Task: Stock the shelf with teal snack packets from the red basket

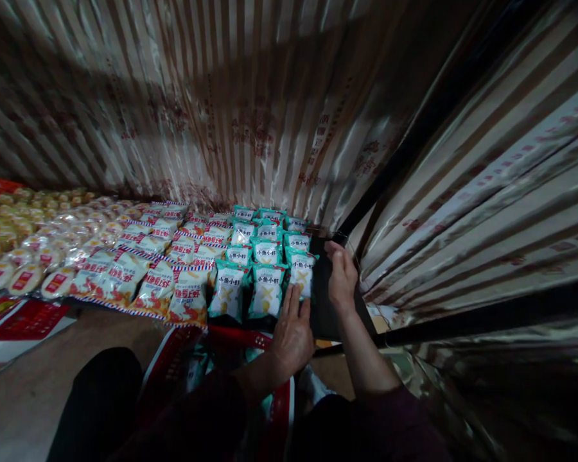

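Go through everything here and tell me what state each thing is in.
Teal snack packets: closed, lined up.
Striped-edge snack packets: closed, in rows.
Round snacks: wrapped, close together.
Black shelf: partly covered by packets.
Red container: open, packets inside.
Striped sheeting: hanging in folds.
Left hand: fingers extended, touching a teal packet.
Right hand: raised, fingers bent; grip unclear.

Legible print: Chinese characters

Teal packets (268, 289): "小鱼小虾", black on white. Striped-edge packets (187, 296): red "爱上虾", leading character unclear. Round packs (59, 282): red labels, too small to read. Striped sheeting (250, 128): vertical characters and red marks, too blurred.
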Demonstrator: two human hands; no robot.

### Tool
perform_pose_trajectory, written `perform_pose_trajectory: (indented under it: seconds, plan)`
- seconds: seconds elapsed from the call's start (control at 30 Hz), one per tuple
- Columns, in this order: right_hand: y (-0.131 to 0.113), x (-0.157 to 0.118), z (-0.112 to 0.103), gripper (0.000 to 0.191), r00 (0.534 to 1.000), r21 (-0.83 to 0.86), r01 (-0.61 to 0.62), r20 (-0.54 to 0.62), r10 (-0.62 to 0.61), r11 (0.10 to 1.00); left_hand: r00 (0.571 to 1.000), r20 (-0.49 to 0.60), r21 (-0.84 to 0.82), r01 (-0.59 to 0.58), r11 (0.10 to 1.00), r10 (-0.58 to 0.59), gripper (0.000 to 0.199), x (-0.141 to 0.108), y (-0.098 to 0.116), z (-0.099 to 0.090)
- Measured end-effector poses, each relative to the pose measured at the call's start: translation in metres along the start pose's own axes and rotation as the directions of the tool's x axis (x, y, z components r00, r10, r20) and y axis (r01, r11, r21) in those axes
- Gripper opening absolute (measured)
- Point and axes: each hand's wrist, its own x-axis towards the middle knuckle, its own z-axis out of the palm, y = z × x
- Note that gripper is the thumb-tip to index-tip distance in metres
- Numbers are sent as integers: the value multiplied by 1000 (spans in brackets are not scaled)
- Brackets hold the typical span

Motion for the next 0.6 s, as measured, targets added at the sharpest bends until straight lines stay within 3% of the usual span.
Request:
perform_pose_trajectory:
  seconds: [0.13, 0.23, 0.33, 0.43, 0.5, 0.57, 0.6]
  plan:
    - [-41, -94, -1, 41, 997, -9, 5, 80, -5, 1000, 993, 14, 13, -118, 993, 117, 45, -52, -16, -2]
    - [-53, -167, 0, 37, 985, -58, -22, 171, 31, 998, 980, 55, 16, -191, 981, 190, 46, -96, -37, 2]
    - [-46, -227, 4, 35, 950, -143, -100, 281, 138, 985, 990, 115, 62, -88, 994, 80, 50, -137, -64, 9]
    - [-24, -274, 11, 36, 838, -376, -216, 403, 368, 901, 966, 131, 217, 191, 957, -223, 47, -173, -94, 15]
    - [-10, -298, 16, 36, 704, -569, -194, 487, 517, 799, 902, 85, 291, 385, 876, -424, 50, -194, -113, 16]
    - [0, -317, 22, 33, 632, -576, -170, 559, 537, 800, 844, 110, 292, 478, 829, -525, 53, -212, -129, 16]
    - [3, -323, 24, 31, 604, -568, -155, 593, 533, 808, 846, 143, 259, 468, 845, -513, 55, -219, -135, 16]
